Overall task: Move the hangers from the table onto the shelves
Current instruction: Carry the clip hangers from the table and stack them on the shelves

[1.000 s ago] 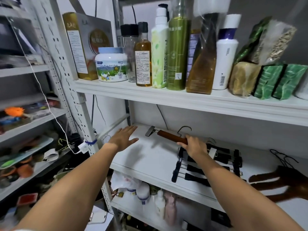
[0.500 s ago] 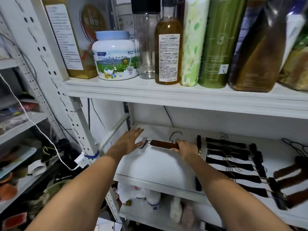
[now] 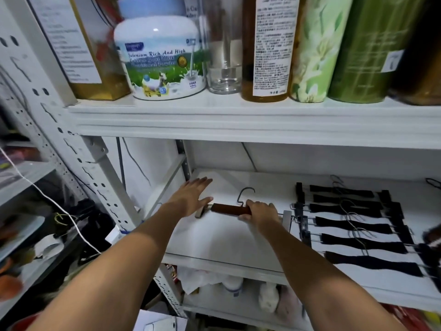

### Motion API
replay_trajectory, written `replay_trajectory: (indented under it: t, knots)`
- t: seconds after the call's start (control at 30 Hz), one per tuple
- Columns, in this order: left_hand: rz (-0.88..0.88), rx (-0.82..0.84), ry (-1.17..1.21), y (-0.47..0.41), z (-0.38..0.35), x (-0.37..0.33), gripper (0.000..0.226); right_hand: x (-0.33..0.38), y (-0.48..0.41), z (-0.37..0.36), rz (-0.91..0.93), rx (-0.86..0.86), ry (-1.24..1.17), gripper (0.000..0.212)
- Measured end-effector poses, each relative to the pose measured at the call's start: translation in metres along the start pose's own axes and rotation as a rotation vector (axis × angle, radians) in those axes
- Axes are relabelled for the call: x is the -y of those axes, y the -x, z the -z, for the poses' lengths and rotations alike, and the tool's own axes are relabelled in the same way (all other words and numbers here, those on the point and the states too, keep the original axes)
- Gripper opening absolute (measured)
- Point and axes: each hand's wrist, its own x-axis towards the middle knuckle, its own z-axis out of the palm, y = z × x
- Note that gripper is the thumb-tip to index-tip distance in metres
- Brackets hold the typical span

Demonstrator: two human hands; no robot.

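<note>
Right grip (image 3: 259, 212) clasps hanger (image 3: 228, 209) (black hangers (image 3: 350, 223) beside); left grip (image 3: 192, 195) flat near shelf (image 3: 214, 242) edge.

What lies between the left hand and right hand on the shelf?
Head view: the brown bar of the wooden hanger, gripped by the right hand, its metal clip beside the left hand.

Bright, even indoor light leaves soft shadows beneath the upper shelf (image 3: 238, 120). Wide-angle distortion bends the edges. Motion blur softens the bottles (image 3: 367, 56).
</note>
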Motion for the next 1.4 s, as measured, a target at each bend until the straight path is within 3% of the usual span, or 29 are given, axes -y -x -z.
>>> replay_trajectory:
  t: [0.4, 0.73, 1.07, 1.4]
  knots:
    - [-0.003, -0.003, -0.024, -0.009, -0.004, 0.008, 0.062, -0.001, -0.01, -0.027, -0.042, -0.018, 0.03, 0.042]
    - [-0.071, -0.008, -0.077, -0.008, 0.008, -0.034, 0.061, -0.023, 0.016, 0.006, -0.098, -0.074, 0.01, 0.055]
    - [-0.307, -0.002, -0.065, -0.028, 0.022, -0.168, 0.066, -0.115, 0.103, 0.08, -0.327, -0.205, -0.005, 0.07]
    - [-0.57, 0.016, -0.024, -0.02, 0.054, -0.332, 0.072, -0.215, 0.232, 0.157, -0.587, -0.338, 0.0, 0.068]
